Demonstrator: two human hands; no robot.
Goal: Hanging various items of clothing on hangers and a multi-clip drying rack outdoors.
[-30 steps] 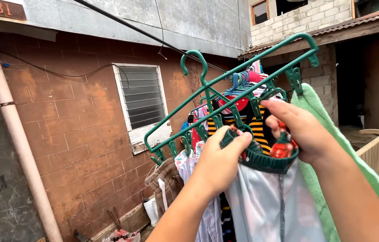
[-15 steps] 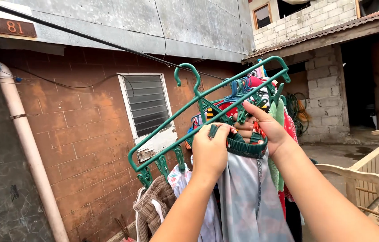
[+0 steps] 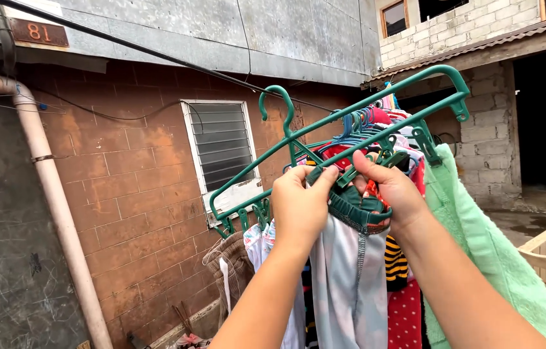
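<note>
Green plastic clip hanger (image 3: 350, 139); both hands (image 3: 302, 210) (image 3: 389, 190) pinch ribbed waistband (image 3: 357, 213).

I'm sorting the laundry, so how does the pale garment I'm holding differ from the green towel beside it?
The pale garment is smooth, light grey-blue with a dark green waistband; the green towel is fluffy and mint all over. The garment is pinched by the left hand and right hand; the towel hangs untouched. Both hang at the green clip hanger.

Left hand (image 3: 300, 205) and right hand (image 3: 386, 194) side by side on garment waistband (image 3: 355, 210), under clip hanger (image 3: 324, 145). Towel (image 3: 479, 239) right of hands; window (image 3: 221, 155) and drainpipe (image 3: 53, 207) behind, left.
</note>
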